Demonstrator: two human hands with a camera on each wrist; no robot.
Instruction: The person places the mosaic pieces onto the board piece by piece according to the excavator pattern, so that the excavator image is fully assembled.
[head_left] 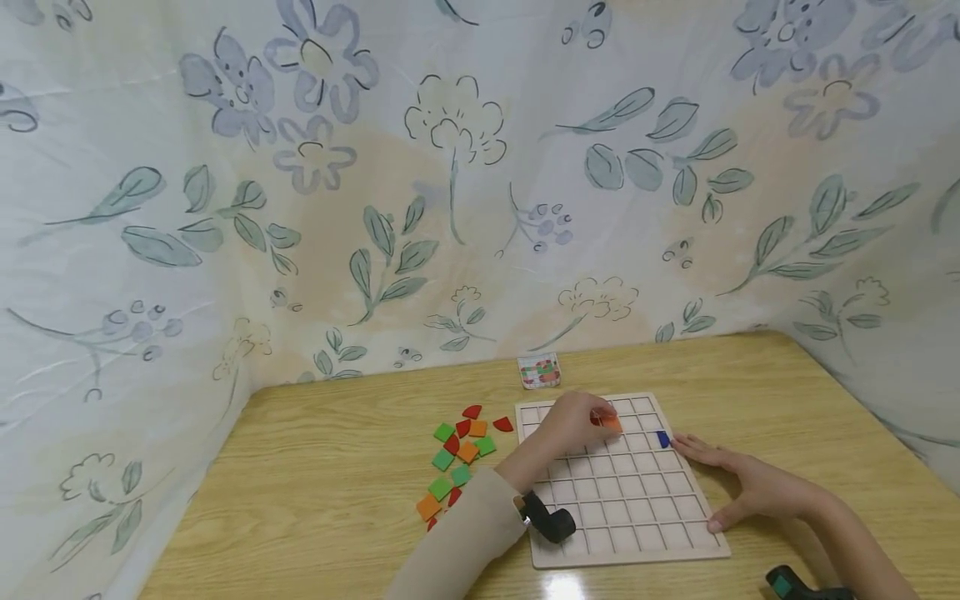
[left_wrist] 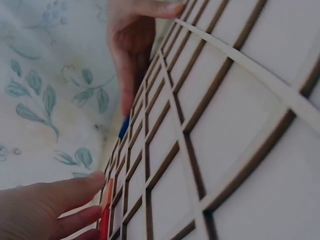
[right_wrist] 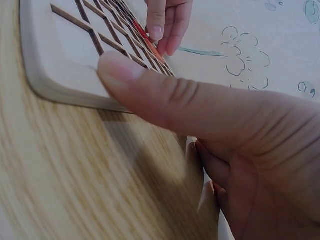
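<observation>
My left hand (head_left: 573, 423) reaches over the upper part of a pale wooden grid board (head_left: 630, 508) and pinches a square orange tile (head_left: 612, 424) at the board's surface. A red piece (head_left: 596, 419) lies right beside it, partly hidden by the fingers; both also show in the left wrist view. Along the board's right edge lies my right hand (head_left: 750, 483), fingers stretched out. Its fingertips are right at a small blue piece (head_left: 663, 439) in a cell by the edge, and its thumb (right_wrist: 125, 75) rests on the board's rim near the near right corner.
Left of the board, orange tiles (head_left: 429, 507), green tiles (head_left: 440, 487) and red quarter-round pieces (head_left: 503, 425) lie loose on the wooden table (head_left: 322, 483). A small patterned card (head_left: 539, 372) sits behind the board. A flowered cloth (head_left: 480, 208) hangs behind the table.
</observation>
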